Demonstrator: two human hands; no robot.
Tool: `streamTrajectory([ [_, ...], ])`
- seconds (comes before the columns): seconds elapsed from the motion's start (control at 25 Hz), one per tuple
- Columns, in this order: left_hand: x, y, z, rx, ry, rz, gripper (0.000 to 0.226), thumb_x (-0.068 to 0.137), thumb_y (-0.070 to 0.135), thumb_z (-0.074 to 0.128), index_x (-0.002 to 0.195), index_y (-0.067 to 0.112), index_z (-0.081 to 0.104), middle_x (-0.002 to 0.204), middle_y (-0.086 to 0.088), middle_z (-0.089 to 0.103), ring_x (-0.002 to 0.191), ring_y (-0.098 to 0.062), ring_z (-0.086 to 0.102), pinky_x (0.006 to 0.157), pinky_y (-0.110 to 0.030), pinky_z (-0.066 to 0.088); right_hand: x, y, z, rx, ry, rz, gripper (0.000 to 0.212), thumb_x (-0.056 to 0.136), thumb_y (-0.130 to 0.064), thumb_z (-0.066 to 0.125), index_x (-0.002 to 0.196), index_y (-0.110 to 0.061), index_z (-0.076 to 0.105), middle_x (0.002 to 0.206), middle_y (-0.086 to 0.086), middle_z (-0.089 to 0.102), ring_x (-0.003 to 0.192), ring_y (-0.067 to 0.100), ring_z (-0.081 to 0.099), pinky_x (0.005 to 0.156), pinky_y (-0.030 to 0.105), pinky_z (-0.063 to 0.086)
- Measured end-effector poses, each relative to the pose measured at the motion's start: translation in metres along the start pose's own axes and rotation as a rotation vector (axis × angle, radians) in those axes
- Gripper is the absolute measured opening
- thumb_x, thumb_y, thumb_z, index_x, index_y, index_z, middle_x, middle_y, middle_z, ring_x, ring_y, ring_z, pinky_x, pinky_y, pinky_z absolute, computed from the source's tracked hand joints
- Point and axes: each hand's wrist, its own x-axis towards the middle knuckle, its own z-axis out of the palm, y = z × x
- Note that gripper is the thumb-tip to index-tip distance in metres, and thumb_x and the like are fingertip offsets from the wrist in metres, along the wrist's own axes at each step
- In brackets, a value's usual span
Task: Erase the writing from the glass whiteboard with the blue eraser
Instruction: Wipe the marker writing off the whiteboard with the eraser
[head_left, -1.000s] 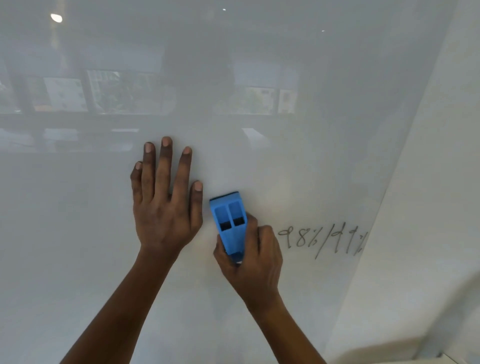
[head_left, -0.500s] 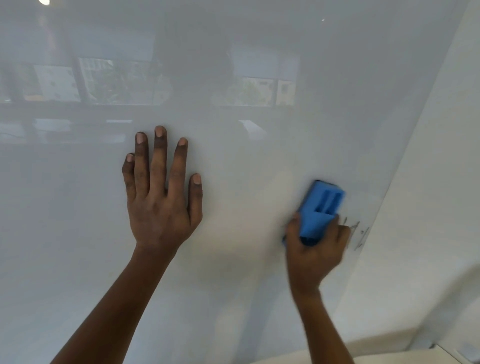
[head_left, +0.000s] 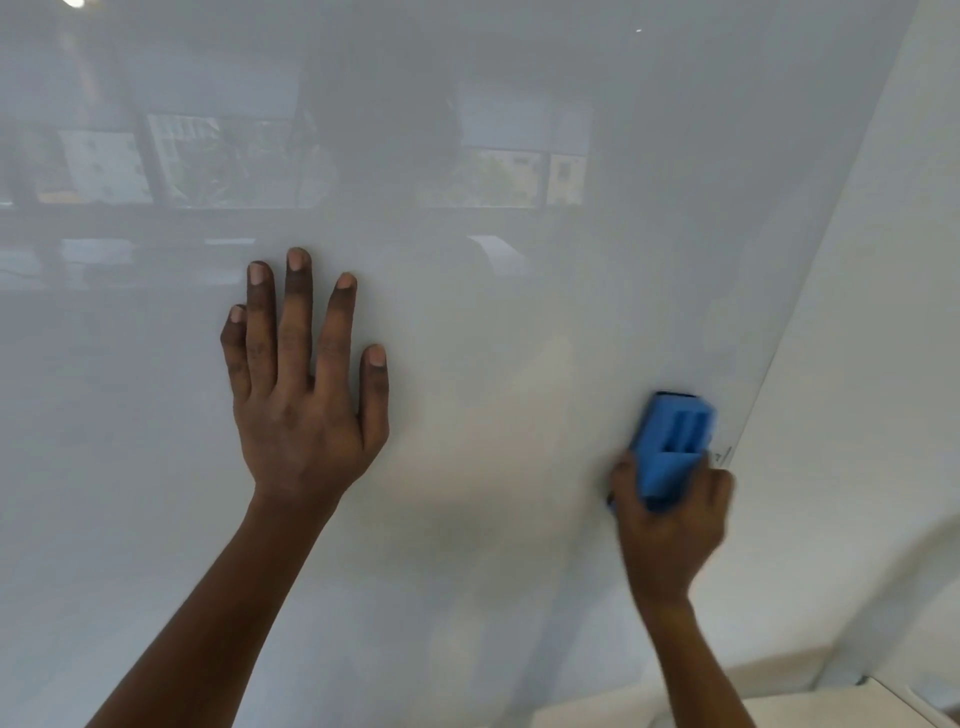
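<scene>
The eraser (head_left: 672, 449) is blue, with two rectangular recesses in its upper half. It sits pad-down against the board (head_left: 493, 338), tilted with its top to the right, close to the board's right edge. The right hand (head_left: 670, 525) holds its lower end: the fingers (head_left: 719, 486) wrap the right side, the thumb presses the left side, clamped on the eraser. The hand is motion-blurred.

Just right of the eraser, between it and the board edge, a few thin strokes of writing (head_left: 723, 455) remain. They are too small to read.

The left hand (head_left: 301, 415) lies flat on the board, well left of the eraser, palm against the glass. Its fingers (head_left: 296, 312) are spread apart and point up; it holds nothing.

The board is glossy pale grey glass. It reflects a row of windows (head_left: 208, 166) with greenery beyond, a ceiling light at the upper left corner, and a dim outline of the person. To the right of the board stands a plain white wall (head_left: 872, 364). A pale flat surface (head_left: 852, 706) shows at the lower right corner; what it is cannot be told.
</scene>
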Motion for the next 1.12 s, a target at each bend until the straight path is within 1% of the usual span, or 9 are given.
streamTrajectory([
  [0.08,0.000,0.002,0.000,-0.006,-0.005,-0.005,0.052,0.111,0.026,0.051,0.159,0.005,0.049,0.167,-0.024,0.037,0.155,-0.049,0.036,0.130,-0.055,0.024,0.019,0.006,-0.002,0.036,0.048,0.207,0.069,0.088,-0.058,0.066,0.115,0.006,0.062,0.092,0.013,0.050,0.078,0.016,0.045,0.062,0.043,0.052],
  [0.16,-0.001,0.002,0.001,-0.002,-0.012,-0.004,0.052,0.112,0.026,0.050,0.159,0.004,0.049,0.167,-0.025,0.037,0.155,-0.051,0.035,0.130,-0.056,0.024,0.014,-0.006,0.003,0.071,0.059,0.255,0.065,0.087,-0.053,0.068,0.116,0.005,0.062,0.093,0.012,0.049,0.079,0.013,0.045,0.063,0.041,0.051],
  [0.32,-0.001,0.002,0.001,0.005,-0.002,-0.001,0.052,0.112,0.026,0.050,0.158,0.004,0.049,0.167,-0.025,0.037,0.155,-0.050,0.036,0.131,-0.054,0.023,-0.051,-0.051,0.023,0.105,-0.117,-0.095,0.066,0.089,-0.047,0.074,0.128,0.004,0.058,0.096,0.012,0.052,0.079,0.020,0.054,0.058,0.030,0.048],
  [0.44,0.000,-0.001,0.000,0.005,-0.011,0.012,0.052,0.111,0.026,0.052,0.158,0.004,0.049,0.167,-0.024,0.038,0.155,-0.050,0.036,0.130,-0.056,0.026,-0.067,-0.045,0.023,0.057,-0.216,-0.432,0.060,0.087,-0.046,0.076,0.124,-0.003,0.056,0.084,0.009,0.055,0.069,0.020,0.054,0.054,0.029,0.048],
  [0.52,-0.001,-0.003,0.000,0.009,-0.010,0.021,0.053,0.110,0.025,0.054,0.159,0.005,0.048,0.167,-0.025,0.038,0.155,-0.050,0.036,0.129,-0.056,0.027,-0.050,-0.015,0.013,-0.009,-0.226,-0.473,0.063,0.088,-0.051,0.072,0.123,-0.001,0.056,0.084,0.011,0.056,0.068,0.022,0.055,0.054,0.028,0.046],
  [0.68,-0.002,-0.001,0.001,0.020,0.002,0.012,0.054,0.110,0.025,0.053,0.161,0.006,0.046,0.168,-0.025,0.037,0.156,-0.050,0.034,0.132,-0.053,0.021,0.006,0.040,-0.012,-0.022,-0.057,0.054,0.076,0.088,-0.065,0.063,0.117,0.005,0.060,0.091,0.016,0.054,0.075,0.029,0.055,0.060,0.034,0.047],
  [0.84,-0.001,0.002,0.001,0.026,-0.003,0.013,0.054,0.110,0.023,0.054,0.160,0.004,0.046,0.167,-0.027,0.037,0.155,-0.052,0.035,0.132,-0.054,0.021,0.027,0.037,-0.007,0.058,0.077,0.400,0.061,0.085,-0.055,0.065,0.106,0.002,0.060,0.090,0.010,0.050,0.077,0.020,0.048,0.068,0.046,0.051],
  [0.96,-0.002,0.002,0.001,0.027,0.001,0.008,0.054,0.110,0.022,0.054,0.160,0.004,0.046,0.167,-0.027,0.037,0.155,-0.052,0.035,0.131,-0.055,0.022,-0.011,0.007,0.001,0.075,-0.031,0.242,0.071,0.088,-0.053,0.065,0.127,0.007,0.059,0.099,0.020,0.055,0.085,0.024,0.051,0.067,0.033,0.044],
  [1.12,-0.001,-0.001,0.001,0.015,0.004,0.033,0.054,0.110,0.022,0.054,0.160,0.005,0.046,0.168,-0.025,0.036,0.155,-0.051,0.034,0.130,-0.057,0.025,-0.054,-0.017,0.006,0.033,-0.263,-0.205,0.067,0.089,-0.053,0.069,0.130,-0.004,0.053,0.094,0.008,0.054,0.074,0.018,0.054,0.054,0.026,0.047],
])
